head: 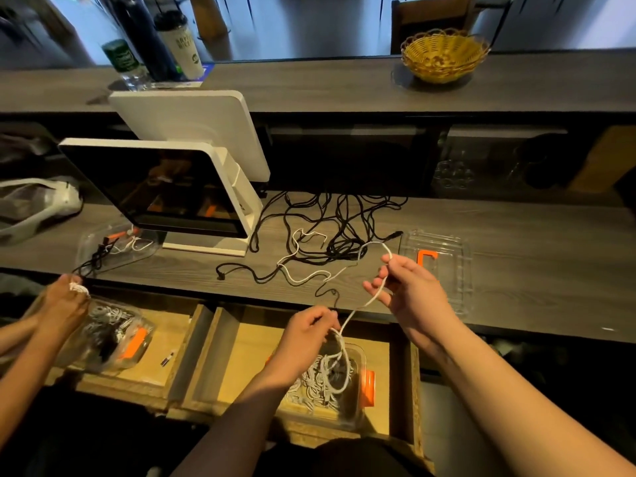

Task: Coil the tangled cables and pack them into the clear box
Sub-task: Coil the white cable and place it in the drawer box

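At the far left of the frame another person's hand (65,297) holds a small bundle of white cord above a second clear box (113,339) that already has coiled cables in it, and a clear lid (117,242) with a few cords on it sits on the tabletop (516,270) just in front of the white monitor (155,191). My left hand (306,333), low in the middle of the frame, pinches the white cable (375,296) just above my clear box (327,383), which stands in the open drawer (241,356) and already holds a good heap of white coils, so I judge the packing well begun. My right hand (409,290), further right and higher, grips the same cable with curled fingers, a loop rising above it; the coil is only partly formed. Its far end trails back across the tabletop into the tangle of black cables (330,222), still untouched, so the larger share of the work seems left. To the right, my box's lid (437,263) with its orange latch lies on the tabletop, just beyond my right hand. The drawer's walls hem the box closely; the tabletop edge runs between my hands and the tangle, and the cable must drag over it.
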Available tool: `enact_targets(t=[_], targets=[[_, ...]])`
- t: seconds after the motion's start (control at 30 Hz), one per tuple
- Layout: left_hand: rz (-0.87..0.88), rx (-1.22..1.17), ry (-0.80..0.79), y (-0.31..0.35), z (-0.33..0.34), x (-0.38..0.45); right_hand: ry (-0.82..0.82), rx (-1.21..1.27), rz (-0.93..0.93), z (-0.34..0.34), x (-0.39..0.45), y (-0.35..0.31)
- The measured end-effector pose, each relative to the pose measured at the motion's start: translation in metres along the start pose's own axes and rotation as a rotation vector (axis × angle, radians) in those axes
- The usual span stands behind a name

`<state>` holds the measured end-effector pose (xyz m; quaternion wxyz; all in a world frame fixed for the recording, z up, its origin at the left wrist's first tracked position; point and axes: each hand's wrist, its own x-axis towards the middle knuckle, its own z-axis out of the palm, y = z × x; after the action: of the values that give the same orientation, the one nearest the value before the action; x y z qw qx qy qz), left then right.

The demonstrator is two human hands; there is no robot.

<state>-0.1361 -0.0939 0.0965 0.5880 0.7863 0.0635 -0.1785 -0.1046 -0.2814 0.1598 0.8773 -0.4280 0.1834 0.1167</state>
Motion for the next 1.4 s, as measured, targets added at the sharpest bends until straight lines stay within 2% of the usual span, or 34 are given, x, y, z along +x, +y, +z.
enact_targets(t=[0.13,0.23,0.3,0.4,0.5,0.53,0.6,0.67,0.87,0.97,1.03,1.23,1.4], targets=[[0.042,0.071,-0.064,-0.008,-0.009,-0.010,0.063,0.026,-0.027,-0.007,0.004,-0.003],[0.054,0.127,-0.063,-0.013,-0.011,-0.016,0.129,-0.056,-0.036,-0.014,0.006,0.000],[0.064,0.090,-0.046,-0.012,-0.013,-0.021,0.211,-0.207,0.000,-0.022,0.006,0.005],[0.093,-0.040,-0.109,-0.002,-0.016,-0.028,0.267,-0.491,0.073,-0.031,0.008,0.017],[0.066,-0.237,-0.136,0.011,-0.013,-0.032,0.207,-1.001,-0.060,-0.027,0.001,0.028],[0.042,-0.324,-0.134,0.013,-0.010,-0.034,0.148,-1.060,-0.139,-0.023,-0.003,0.030],[-0.012,-0.482,-0.111,0.019,-0.004,-0.035,-0.020,-0.952,-0.227,-0.013,-0.013,0.033],[-0.035,-0.549,-0.049,0.025,0.000,-0.036,-0.135,-0.668,-0.124,-0.002,-0.024,0.035],[-0.048,-0.476,0.187,0.028,0.011,-0.036,-0.149,-0.408,0.027,-0.004,-0.037,0.048],[-0.063,-0.496,0.222,0.031,0.011,-0.032,-0.119,-0.451,0.020,-0.007,-0.039,0.048],[-0.115,-0.536,0.166,0.033,0.009,-0.029,-0.105,-0.533,-0.015,-0.008,-0.041,0.049],[-0.261,-0.812,-0.235,0.039,0.007,-0.027,-0.039,-0.669,-0.225,-0.015,-0.037,0.039],[-0.323,-0.923,-0.417,0.035,-0.004,-0.023,-0.067,-0.643,-0.191,-0.011,-0.034,0.037]])
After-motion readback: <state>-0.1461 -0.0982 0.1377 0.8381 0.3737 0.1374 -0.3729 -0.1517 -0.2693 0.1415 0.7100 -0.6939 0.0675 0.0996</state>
